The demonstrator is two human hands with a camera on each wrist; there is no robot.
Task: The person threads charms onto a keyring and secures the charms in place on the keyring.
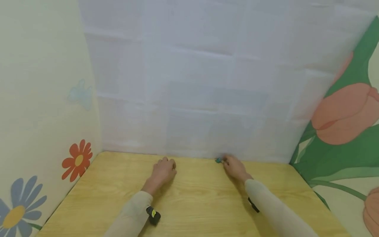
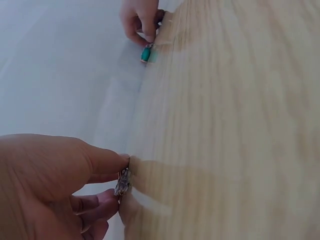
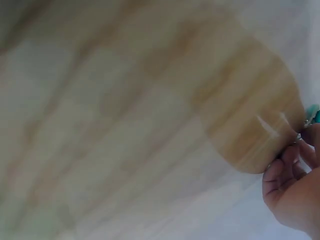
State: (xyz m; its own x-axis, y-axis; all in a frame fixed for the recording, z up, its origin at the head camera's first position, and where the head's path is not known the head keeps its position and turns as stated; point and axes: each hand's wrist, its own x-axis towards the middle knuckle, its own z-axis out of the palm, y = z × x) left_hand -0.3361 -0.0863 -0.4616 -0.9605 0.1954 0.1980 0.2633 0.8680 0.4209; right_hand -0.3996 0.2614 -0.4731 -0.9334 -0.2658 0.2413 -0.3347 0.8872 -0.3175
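In the head view my left hand (image 1: 163, 170) is near the back edge of the table. The left wrist view shows its thumb and fingers pinching a small, sparkly, silvery piece of jewelry (image 2: 123, 183) at the wood's edge. My right hand (image 1: 236, 169), further right along the same edge, pinches the silvery end of a piece of jewelry with a green stone (image 2: 145, 53). That stone points left, toward the left hand, in the head view. Only a bit of the green stone (image 3: 316, 116) shows at the right border of the right wrist view, beside the fingers.
A light wooden table (image 1: 189, 204) with a glossy, reflecting surface lies under both arms. Behind it hangs a creased white sheet (image 1: 189, 98) that meets the back edge. Painted walls with flowers flank both sides, a red flower (image 1: 78, 160) at the left.
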